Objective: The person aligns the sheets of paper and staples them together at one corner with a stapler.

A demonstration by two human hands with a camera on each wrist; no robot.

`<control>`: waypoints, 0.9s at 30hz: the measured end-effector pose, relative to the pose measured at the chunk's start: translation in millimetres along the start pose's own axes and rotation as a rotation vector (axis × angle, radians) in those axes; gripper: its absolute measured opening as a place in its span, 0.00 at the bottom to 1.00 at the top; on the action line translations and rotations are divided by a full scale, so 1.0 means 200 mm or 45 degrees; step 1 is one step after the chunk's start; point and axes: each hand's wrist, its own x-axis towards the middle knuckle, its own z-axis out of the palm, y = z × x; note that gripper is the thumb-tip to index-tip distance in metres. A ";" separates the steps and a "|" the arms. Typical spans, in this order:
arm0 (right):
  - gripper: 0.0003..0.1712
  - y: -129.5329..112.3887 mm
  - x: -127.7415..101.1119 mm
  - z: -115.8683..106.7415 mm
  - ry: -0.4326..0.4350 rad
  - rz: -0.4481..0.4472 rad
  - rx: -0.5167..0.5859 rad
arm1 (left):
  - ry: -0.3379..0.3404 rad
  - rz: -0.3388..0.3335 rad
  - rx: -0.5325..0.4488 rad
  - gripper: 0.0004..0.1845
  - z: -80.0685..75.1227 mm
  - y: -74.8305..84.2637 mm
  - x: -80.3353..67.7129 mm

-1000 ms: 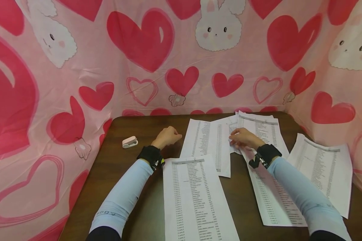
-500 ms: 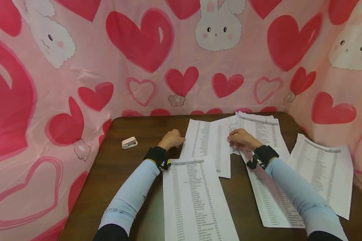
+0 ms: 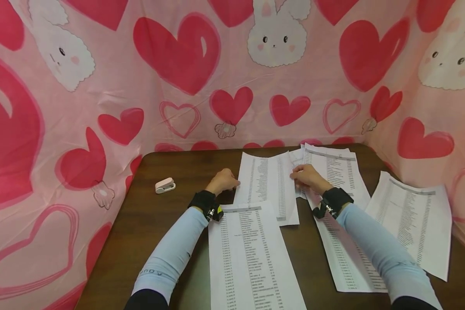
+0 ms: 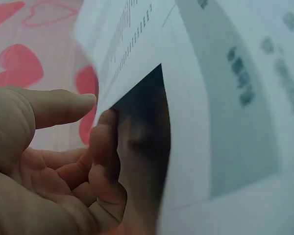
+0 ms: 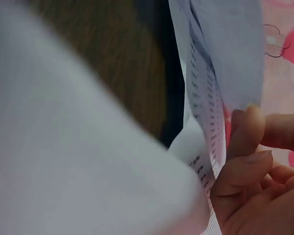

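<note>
A printed middle sheet (image 3: 269,185) lies on the brown table (image 3: 178,172), with both hands at its sides. My left hand (image 3: 226,180) is at its left edge. In the left wrist view the thumb (image 4: 63,105) and curled index finger (image 4: 105,139) pinch the raised edge of the sheet (image 4: 196,98). My right hand (image 3: 308,176) is at its right edge. In the right wrist view the fingers (image 5: 247,132) pinch the lifted paper (image 5: 206,103). A second printed sheet (image 3: 252,254) lies nearer me, overlapping the middle sheet's lower end.
A small pink stapler (image 3: 165,185) sits on the table to the left. More printed sheets (image 3: 339,165) lie under my right arm, and another sheet (image 3: 410,219) lies at the far right. Pink heart-and-bunny cloth (image 3: 186,56) walls in the table.
My left hand has moved right from the bare table to the middle sheet's left edge. The sheet has been drawn slightly left and its edges lifted. The right hand has stayed at the right edge.
</note>
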 end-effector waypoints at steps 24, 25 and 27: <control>0.14 -0.16 -0.06 -0.11 0.175 -0.154 0.146 | 0.157 0.125 -0.242 0.10 -0.08 0.12 -0.02; 0.14 -0.17 -0.06 -0.12 0.169 -0.153 0.156 | 0.166 0.127 -0.244 0.10 -0.09 0.12 -0.02; 0.12 -0.18 -0.07 -0.13 0.159 -0.152 0.177 | 0.183 0.120 -0.245 0.09 -0.11 0.15 -0.02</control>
